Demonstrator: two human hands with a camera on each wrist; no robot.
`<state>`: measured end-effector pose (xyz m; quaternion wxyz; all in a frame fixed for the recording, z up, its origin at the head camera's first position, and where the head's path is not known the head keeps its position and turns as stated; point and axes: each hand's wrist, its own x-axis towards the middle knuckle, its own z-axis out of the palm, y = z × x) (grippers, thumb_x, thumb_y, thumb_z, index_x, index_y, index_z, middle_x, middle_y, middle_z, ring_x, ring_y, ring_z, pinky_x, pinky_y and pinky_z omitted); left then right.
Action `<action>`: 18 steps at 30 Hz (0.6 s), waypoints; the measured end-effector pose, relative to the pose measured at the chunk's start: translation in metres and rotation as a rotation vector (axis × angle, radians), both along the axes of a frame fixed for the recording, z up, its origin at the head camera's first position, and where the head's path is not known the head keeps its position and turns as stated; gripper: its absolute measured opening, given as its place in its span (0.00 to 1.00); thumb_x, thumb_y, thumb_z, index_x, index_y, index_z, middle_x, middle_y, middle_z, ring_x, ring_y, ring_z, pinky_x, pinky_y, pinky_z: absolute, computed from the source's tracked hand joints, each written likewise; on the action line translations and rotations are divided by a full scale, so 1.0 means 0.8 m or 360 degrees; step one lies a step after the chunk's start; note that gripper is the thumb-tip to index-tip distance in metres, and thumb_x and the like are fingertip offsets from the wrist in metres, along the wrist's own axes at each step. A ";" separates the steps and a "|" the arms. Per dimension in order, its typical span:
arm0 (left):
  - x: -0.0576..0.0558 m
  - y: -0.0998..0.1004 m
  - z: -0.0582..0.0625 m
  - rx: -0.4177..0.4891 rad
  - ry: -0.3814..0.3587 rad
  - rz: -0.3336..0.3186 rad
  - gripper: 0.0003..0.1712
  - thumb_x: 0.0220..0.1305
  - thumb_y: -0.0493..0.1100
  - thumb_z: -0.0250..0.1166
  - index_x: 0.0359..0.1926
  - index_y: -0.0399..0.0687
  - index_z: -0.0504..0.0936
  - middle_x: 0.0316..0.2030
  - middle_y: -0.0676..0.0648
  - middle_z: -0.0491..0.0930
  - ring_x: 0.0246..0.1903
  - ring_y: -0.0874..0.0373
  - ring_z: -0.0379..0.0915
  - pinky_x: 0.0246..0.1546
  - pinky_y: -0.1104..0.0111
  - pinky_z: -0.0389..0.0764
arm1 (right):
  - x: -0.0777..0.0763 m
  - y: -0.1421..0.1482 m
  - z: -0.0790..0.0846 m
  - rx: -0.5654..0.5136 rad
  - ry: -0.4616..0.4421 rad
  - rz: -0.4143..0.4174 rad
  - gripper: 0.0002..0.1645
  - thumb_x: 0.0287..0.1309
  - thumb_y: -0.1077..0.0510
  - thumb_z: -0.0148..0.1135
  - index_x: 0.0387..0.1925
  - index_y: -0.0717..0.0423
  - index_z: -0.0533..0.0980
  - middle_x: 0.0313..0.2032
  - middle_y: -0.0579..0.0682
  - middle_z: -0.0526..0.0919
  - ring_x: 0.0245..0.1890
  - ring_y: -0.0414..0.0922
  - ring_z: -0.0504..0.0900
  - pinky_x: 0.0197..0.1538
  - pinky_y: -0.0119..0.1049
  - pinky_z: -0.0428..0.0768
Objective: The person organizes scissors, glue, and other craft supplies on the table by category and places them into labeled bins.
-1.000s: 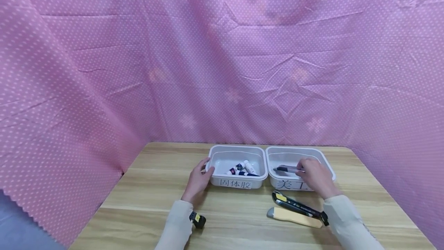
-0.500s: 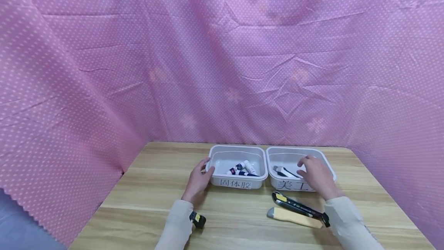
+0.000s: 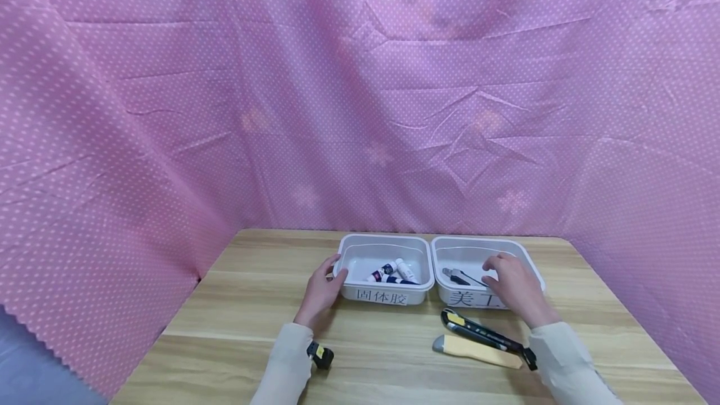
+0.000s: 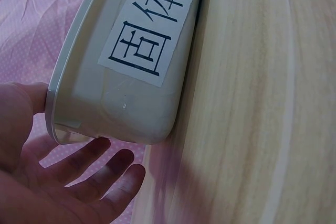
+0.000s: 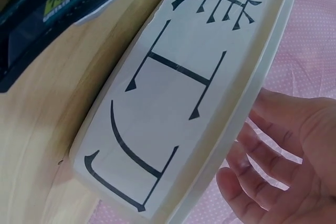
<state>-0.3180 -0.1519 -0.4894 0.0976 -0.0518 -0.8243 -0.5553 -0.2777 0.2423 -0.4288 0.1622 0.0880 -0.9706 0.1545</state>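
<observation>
My left hand (image 3: 322,291) rests at the left front corner of a white plastic bin (image 3: 416,294). In the left wrist view its thumb meets the rim while the relaxed fingers lie along the end wall. Several glue sticks (image 3: 384,272) lie inside, white and dark blue. Above a second white bin (image 3: 534,267), my right hand (image 3: 514,283) has loosely bent fingers with nothing between them. A grey and black utility knife (image 3: 458,276) lies on that bin's floor, left of the fingertips; its right end is hidden by the front rim.
On the wooden table (image 3: 388,355), in front of the right bin, lie a black and yellow utility knife (image 3: 478,332) and a cream-handled cutter (image 3: 478,351) with a grey tip. Both bins carry paper labels and stand side by side. Pink dotted cloth (image 3: 360,111) hangs behind.
My right hand has let go of the utility knife, which dropped into the right bin and settled there. The right fingers have spread apart. My left hand has stayed at the left bin.
</observation>
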 end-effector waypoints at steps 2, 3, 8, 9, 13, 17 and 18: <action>0.000 0.000 0.000 0.0001 -0.0001 -0.0002 0.29 0.74 0.41 0.60 0.72 0.37 0.69 0.61 0.25 0.75 0.55 0.35 0.80 0.52 0.53 0.86 | 0.001 0.000 0.000 0.0004 0.0017 0.0008 0.12 0.55 0.64 0.75 0.41 0.63 0.84 0.40 0.60 0.85 0.39 0.55 0.83 0.43 0.53 0.84; 0.000 0.000 0.001 -0.0001 -0.0001 -0.0001 0.29 0.74 0.41 0.60 0.72 0.37 0.69 0.61 0.25 0.75 0.55 0.35 0.79 0.52 0.53 0.86 | 0.002 0.001 0.000 0.0005 0.0027 0.0012 0.12 0.54 0.64 0.75 0.41 0.63 0.84 0.40 0.60 0.85 0.39 0.54 0.83 0.43 0.53 0.84; 0.000 0.000 0.000 -0.0017 0.0001 0.0006 0.29 0.74 0.41 0.60 0.72 0.37 0.69 0.61 0.25 0.75 0.56 0.34 0.79 0.54 0.52 0.85 | 0.007 0.001 0.000 0.0015 0.0086 0.0042 0.12 0.54 0.63 0.76 0.40 0.62 0.85 0.39 0.59 0.84 0.38 0.52 0.82 0.42 0.51 0.85; 0.000 0.000 0.001 -0.0018 0.0001 0.0006 0.29 0.74 0.41 0.60 0.72 0.37 0.69 0.61 0.25 0.75 0.56 0.34 0.79 0.54 0.51 0.85 | 0.008 0.001 0.001 0.0019 0.0097 0.0049 0.12 0.54 0.62 0.76 0.40 0.62 0.85 0.39 0.58 0.84 0.37 0.52 0.82 0.41 0.51 0.84; 0.001 0.000 0.001 -0.0022 -0.0010 0.0007 0.29 0.74 0.42 0.60 0.72 0.38 0.69 0.62 0.25 0.74 0.57 0.33 0.78 0.55 0.51 0.85 | 0.016 0.000 0.001 0.0034 0.0133 0.0068 0.12 0.53 0.63 0.77 0.40 0.61 0.85 0.38 0.57 0.84 0.38 0.52 0.82 0.42 0.52 0.84; 0.001 0.000 0.000 -0.0019 -0.0012 0.0001 0.30 0.74 0.42 0.60 0.72 0.38 0.69 0.62 0.25 0.74 0.57 0.33 0.78 0.54 0.52 0.85 | 0.024 -0.001 0.001 0.0045 0.0151 0.0078 0.13 0.52 0.62 0.78 0.39 0.60 0.85 0.38 0.56 0.84 0.39 0.53 0.83 0.43 0.53 0.84; 0.002 -0.001 0.000 -0.0017 -0.0010 0.0001 0.30 0.74 0.42 0.61 0.72 0.38 0.69 0.62 0.25 0.74 0.57 0.33 0.78 0.54 0.52 0.85 | 0.026 -0.002 0.001 0.0043 0.0153 0.0080 0.13 0.52 0.62 0.78 0.39 0.60 0.85 0.38 0.56 0.84 0.39 0.53 0.83 0.44 0.53 0.84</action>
